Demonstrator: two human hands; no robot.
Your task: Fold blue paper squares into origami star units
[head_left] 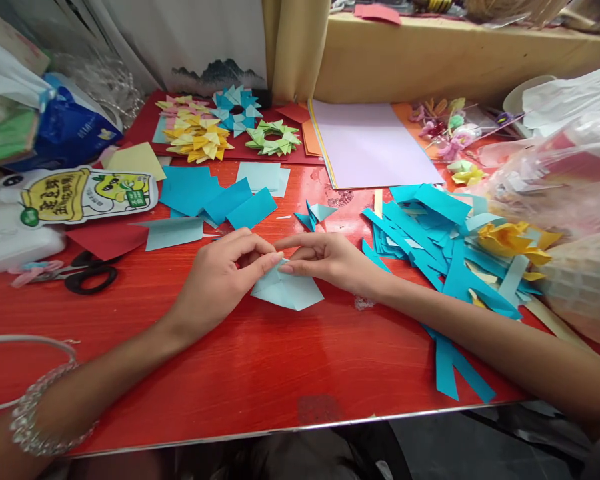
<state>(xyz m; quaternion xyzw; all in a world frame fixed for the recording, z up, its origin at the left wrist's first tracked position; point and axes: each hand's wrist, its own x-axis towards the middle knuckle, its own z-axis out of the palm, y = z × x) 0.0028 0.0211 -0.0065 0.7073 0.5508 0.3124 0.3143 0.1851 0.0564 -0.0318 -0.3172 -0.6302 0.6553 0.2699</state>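
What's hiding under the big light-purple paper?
Under the purple paper, a yellow sheet peeks out on the left and orange paper on the right. The rest is covered, so I can't tell.

Left forearm (125, 370), lower left of frame: bare, chunky bracelet (25, 419) around it, silvery, shiny, bumpy, beaded or coiled, can't tell which. Right forearm (460, 323), right side: bare, slim. Left hand (225, 273), right hand (337, 263), center: bare, slender fingers.

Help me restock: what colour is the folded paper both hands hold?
The paper is pale blue, best in head view.
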